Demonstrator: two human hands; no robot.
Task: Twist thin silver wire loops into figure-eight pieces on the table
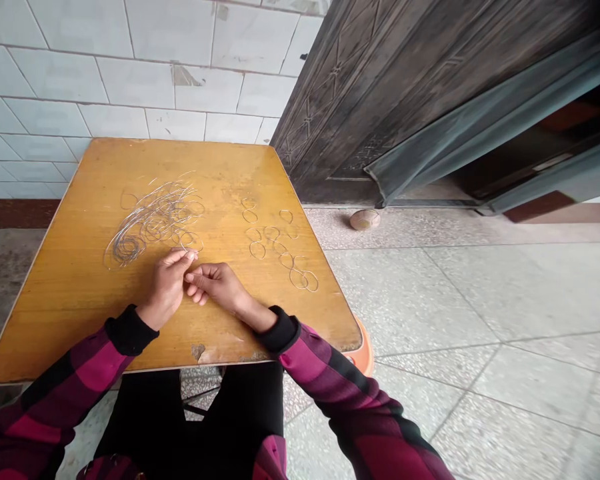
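Note:
My left hand (167,287) lies on the yellow wooden table top (60,300), its fingertips closed on a thin silver wire loop (190,243). That loop runs up towards a large tangle of silver wire (153,223) just beyond the hand. My right hand (215,283) is curled in a pinch against the left fingertips; anything in it is too thin to make out. Several small wire rings (275,243) lie scattered to the right of my hands.
Worn patches mark the table's near edge. An orange plastic rim (365,357) shows under its right corner. To the right stand a dark embossed metal door (360,100) and a small round stone (365,219) on the terrazzo floor. White tiles cover the wall behind.

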